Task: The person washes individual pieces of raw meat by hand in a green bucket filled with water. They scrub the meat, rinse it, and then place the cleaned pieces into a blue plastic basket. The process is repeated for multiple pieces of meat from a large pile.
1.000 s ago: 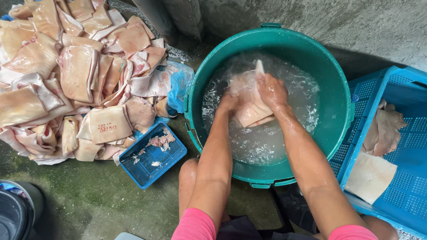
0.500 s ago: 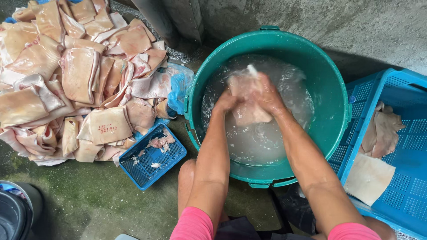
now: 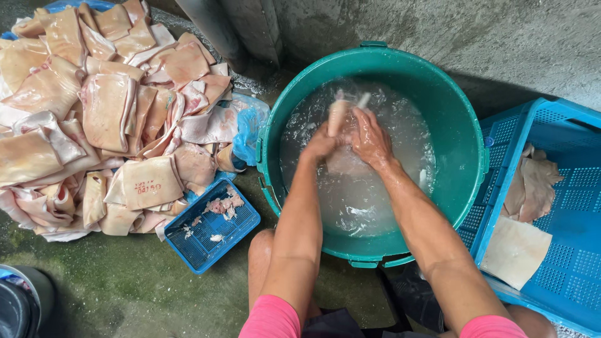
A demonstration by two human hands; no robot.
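A green round tub (image 3: 466,125) of cloudy water stands on the floor in front of me. Over the water, my left hand (image 3: 320,145) and my right hand (image 3: 370,139) both grip one pale piece of pork skin (image 3: 338,116), pressed together around it. Part of the piece hangs down into the water between my wrists. Foam and ripples surround my hands.
A large pile of raw pork skin pieces (image 3: 94,112) lies on the floor at the left. A small blue basket (image 3: 213,228) holds scraps beside it. A big blue crate (image 3: 563,206) at the right holds a few skin pieces (image 3: 532,188). A dark bucket (image 3: 15,310) sits bottom left.
The piece of skin was spread flat under my hands; now both hands have bunched it together and shifted slightly toward the tub's far side, stirring the water.
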